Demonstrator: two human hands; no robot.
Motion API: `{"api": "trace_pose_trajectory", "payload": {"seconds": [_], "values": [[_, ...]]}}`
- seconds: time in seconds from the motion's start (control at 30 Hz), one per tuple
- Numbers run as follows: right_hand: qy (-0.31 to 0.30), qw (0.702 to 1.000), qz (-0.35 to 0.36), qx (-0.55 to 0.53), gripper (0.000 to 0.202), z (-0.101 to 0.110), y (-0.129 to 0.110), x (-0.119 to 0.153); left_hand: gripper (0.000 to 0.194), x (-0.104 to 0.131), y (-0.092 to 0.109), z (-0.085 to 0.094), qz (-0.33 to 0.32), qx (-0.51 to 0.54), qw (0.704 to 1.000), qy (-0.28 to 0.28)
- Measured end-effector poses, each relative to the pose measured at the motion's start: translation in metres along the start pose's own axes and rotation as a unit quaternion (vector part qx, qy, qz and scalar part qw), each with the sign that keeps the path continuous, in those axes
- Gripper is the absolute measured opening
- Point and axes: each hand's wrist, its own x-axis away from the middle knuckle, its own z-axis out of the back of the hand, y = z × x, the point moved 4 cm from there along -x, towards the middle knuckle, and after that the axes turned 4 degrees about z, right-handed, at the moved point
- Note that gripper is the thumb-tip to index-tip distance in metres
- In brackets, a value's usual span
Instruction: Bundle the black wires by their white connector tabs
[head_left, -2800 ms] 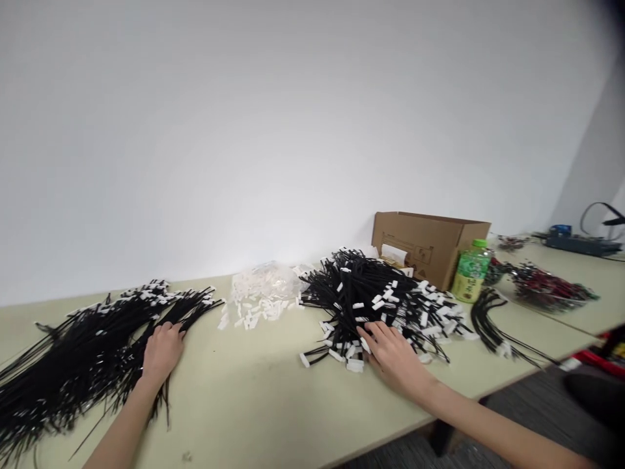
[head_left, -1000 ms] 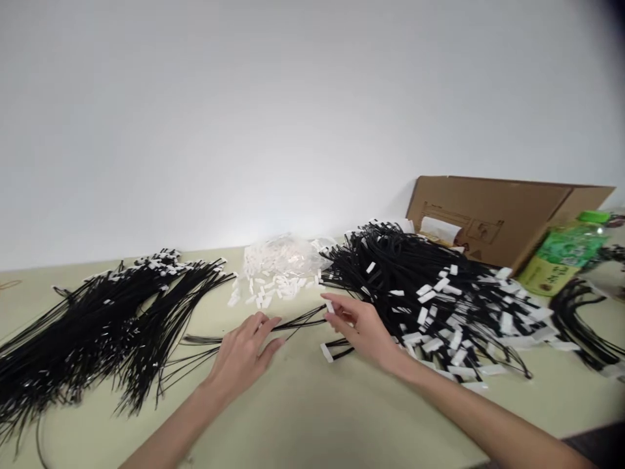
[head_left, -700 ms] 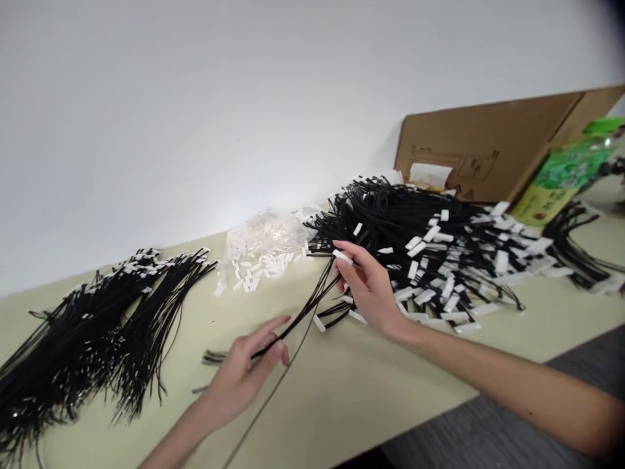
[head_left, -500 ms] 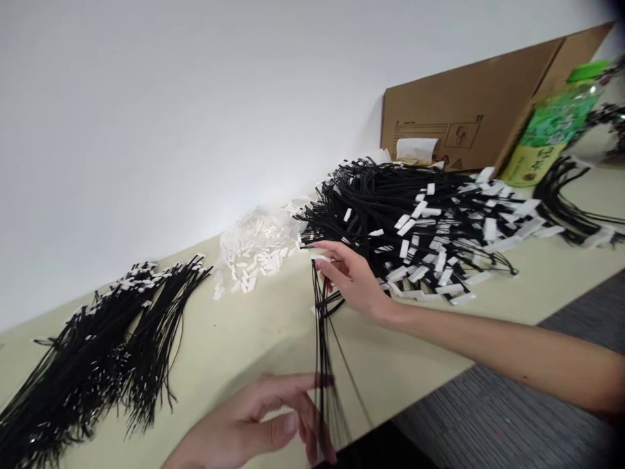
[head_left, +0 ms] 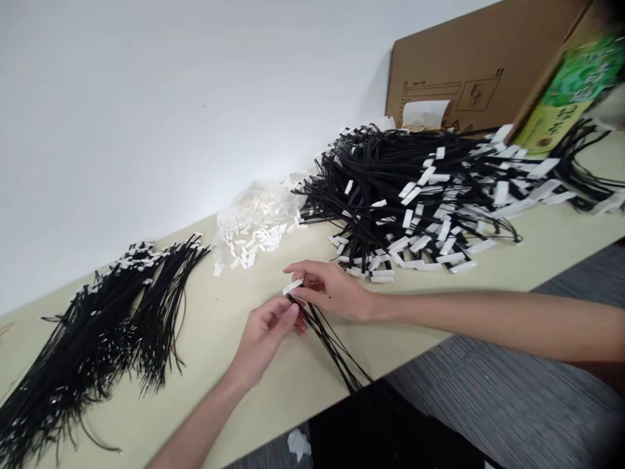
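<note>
A bunch of thin black cables (head_left: 336, 352) with a white connector (head_left: 293, 286) at its upper end hangs over the table's front edge. My right hand (head_left: 332, 290) pinches the bunch close to the white connector. Just below it, my left hand (head_left: 267, 332) closes thumb and fingers around the cables. To the right lies a large pile of black cables with white ends (head_left: 385, 163). Another pile of black cables (head_left: 97, 332) spreads over the left side of the table.
A clear plastic bag (head_left: 263, 202) with small white pieces (head_left: 249, 251) lies near the wall. Behind the right pile stand a cardboard box (head_left: 454, 71) and a green and yellow bottle (head_left: 561, 98). White crumpled paper (head_left: 299, 444) is on the floor below the table (head_left: 229, 365).
My left hand has moved up from the cables' lower part and closed near the connector. My right hand holds the bunch lower and further left. The camera view has shifted.
</note>
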Motion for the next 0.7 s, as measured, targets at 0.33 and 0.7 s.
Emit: {"api": "trace_pose_trajectory", "payload": {"seconds": [0.33,0.7], "values": [[-0.07,0.981,-0.106,-0.148,0.026,0.0003,0.0,0.0035,0.016,-0.0007,-0.0009,0.0056,-0.011,0.089,0.995,0.051],[-0.092,0.978,-0.124,-0.139,0.025,0.0001,-0.001,0.0049,0.014,-0.0015,-0.0062,0.0076,-0.024,0.114,0.991,0.059]]}}
